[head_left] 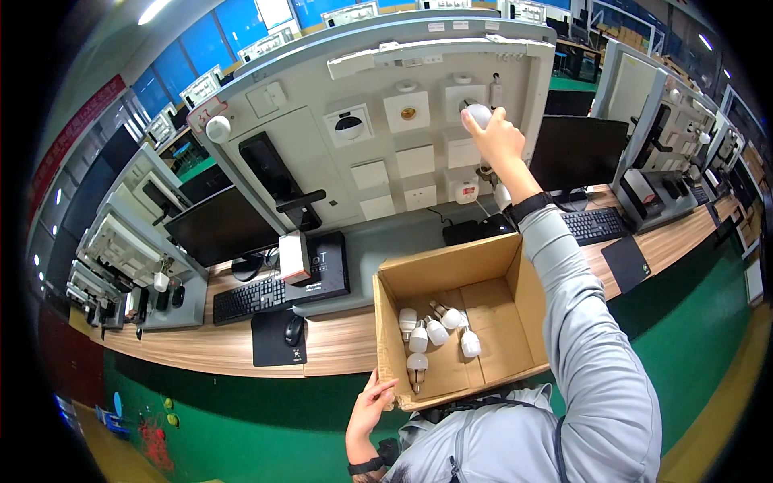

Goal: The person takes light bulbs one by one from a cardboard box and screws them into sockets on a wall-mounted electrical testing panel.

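Observation:
My right hand (501, 141) is raised to the upper right of the upright grey-white panel (298, 117). Its fingers are closed round a white light bulb (477, 115), which sits against a square fixture there; whether it is seated in a socket is hidden. Low at the left, my left hand (370, 412) grips the near left corner of an open cardboard box (451, 272). Several white bulbs (437, 332) with metal bases lie loose toward the left side of the box.
Behind the box stands the wooden desk (342, 338). Left of it are a monitor (221, 227), keyboard (250, 300), mouse (294, 328) and a black box (326, 270) with a small white-orange box (295, 258) on it. Another monitor (578, 151) and keyboard (594, 225) are at the right.

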